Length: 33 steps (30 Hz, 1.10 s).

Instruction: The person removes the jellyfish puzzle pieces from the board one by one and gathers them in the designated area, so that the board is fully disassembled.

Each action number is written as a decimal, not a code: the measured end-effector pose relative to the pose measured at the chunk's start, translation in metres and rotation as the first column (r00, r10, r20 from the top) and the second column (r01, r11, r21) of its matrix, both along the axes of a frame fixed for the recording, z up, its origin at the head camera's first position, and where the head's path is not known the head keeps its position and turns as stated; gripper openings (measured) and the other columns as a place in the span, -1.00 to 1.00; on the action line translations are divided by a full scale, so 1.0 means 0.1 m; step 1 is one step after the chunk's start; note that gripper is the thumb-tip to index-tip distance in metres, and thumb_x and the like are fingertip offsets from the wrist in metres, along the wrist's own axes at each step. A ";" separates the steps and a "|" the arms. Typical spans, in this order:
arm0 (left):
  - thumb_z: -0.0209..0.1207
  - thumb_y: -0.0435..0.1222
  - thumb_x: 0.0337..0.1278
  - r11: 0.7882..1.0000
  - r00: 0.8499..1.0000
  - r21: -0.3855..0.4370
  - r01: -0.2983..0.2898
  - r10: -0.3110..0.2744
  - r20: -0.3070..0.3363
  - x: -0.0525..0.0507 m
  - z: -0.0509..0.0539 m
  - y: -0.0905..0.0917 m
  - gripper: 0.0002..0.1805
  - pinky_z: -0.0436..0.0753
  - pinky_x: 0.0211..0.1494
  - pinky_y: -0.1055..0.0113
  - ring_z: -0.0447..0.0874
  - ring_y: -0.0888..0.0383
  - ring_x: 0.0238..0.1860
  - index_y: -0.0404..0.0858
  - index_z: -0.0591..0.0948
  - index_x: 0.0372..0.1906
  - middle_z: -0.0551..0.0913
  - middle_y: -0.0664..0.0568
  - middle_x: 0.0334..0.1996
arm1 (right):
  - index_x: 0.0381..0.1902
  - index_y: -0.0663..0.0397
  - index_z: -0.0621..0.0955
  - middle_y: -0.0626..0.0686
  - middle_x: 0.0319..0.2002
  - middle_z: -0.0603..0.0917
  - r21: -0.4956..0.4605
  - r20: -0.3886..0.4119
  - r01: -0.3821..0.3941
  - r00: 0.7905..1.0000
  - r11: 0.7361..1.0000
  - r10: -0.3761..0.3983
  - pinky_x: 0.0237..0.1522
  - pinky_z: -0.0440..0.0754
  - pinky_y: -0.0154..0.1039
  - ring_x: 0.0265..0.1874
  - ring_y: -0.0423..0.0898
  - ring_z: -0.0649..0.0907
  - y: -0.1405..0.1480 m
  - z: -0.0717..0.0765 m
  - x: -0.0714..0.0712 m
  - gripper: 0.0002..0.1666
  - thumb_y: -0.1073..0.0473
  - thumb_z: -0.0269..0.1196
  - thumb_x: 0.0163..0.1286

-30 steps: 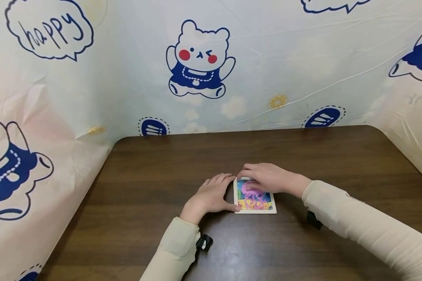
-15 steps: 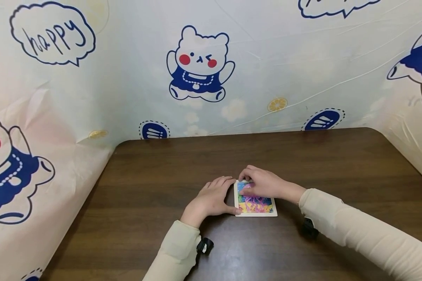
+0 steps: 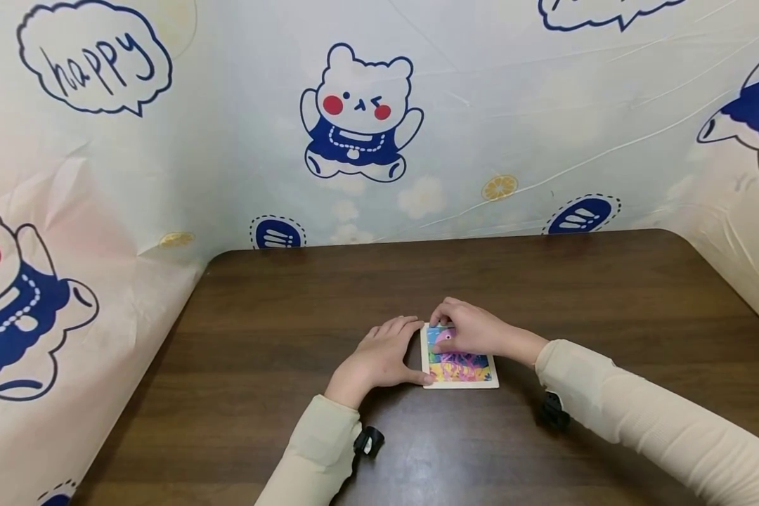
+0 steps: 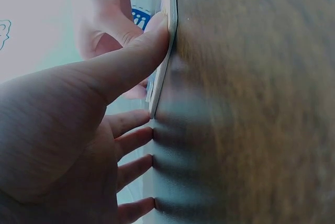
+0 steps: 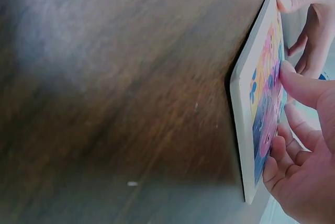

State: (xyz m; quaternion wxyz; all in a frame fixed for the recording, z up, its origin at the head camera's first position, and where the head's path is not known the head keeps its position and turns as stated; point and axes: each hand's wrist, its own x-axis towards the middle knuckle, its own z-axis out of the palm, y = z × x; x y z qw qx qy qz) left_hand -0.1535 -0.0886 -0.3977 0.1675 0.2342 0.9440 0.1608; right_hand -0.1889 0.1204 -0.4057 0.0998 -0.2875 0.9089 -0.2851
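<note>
A small square jigsaw puzzle (image 3: pixel 460 372) with a white frame and a pink sea creature on blue and yellow lies flat on the dark table. My left thumb presses its near left corner, while the spread fingers of my left hand (image 3: pixel 379 355) reach along its left side to the far corner, fingertips on the table. Over the upper left of the picture, my right hand (image 3: pixel 481 330) pinches what looks like a puzzle piece (image 3: pixel 439 334) between thumb and forefinger. That piece is partly covered by the fingers. In the right wrist view, my other right fingers are curled beside the picture.
The brown wooden table (image 3: pixel 291 309) extends around the puzzle on all sides. Behind and beside it hangs a pale cloth (image 3: pixel 468 126) printed with cartoon bears. Black wrist cameras sit under both cuffs.
My right hand has drawn its thumb and forefinger into a pinch at the picture's upper left, uncovering more of the lower picture. My left hand keeps its place on the corner.
</note>
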 end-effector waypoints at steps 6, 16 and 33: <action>0.37 0.23 -0.03 1.000 1.000 0.004 0.006 -0.006 -0.005 0.00 -0.01 0.00 0.05 0.10 0.49 -0.09 0.03 -0.01 0.52 -0.09 0.22 0.52 0.17 0.03 0.51 | -0.09 0.17 0.59 0.00 -0.26 0.51 -0.035 0.006 0.006 1.000 0.999 -0.005 -0.20 0.48 -0.22 -0.27 -0.09 0.49 0.00 -0.02 0.01 -0.56 0.13 0.51 0.16; 0.37 0.24 -0.03 1.000 1.000 0.001 0.003 -0.003 -0.002 0.00 0.02 -0.01 0.06 0.09 0.49 -0.08 0.02 0.00 0.52 -0.10 0.21 0.53 0.18 0.03 0.51 | -0.11 0.12 0.59 -0.02 -0.29 0.50 -0.069 -0.010 -0.013 1.000 0.997 0.013 -0.28 0.46 -0.26 -0.35 -0.13 0.47 0.01 0.00 0.01 -0.65 0.17 0.46 0.21; 0.38 0.25 -0.06 1.000 1.000 0.001 0.000 0.000 -0.013 -0.03 -0.06 -0.01 0.08 0.10 0.49 -0.06 0.03 0.01 0.52 -0.09 0.21 0.53 0.18 0.05 0.51 | -0.12 0.07 0.63 -0.09 -0.36 0.64 -0.215 0.048 0.021 0.999 0.976 -0.010 -0.32 0.55 -0.27 -0.40 -0.16 0.56 0.21 0.07 -0.11 -0.88 0.29 0.28 0.40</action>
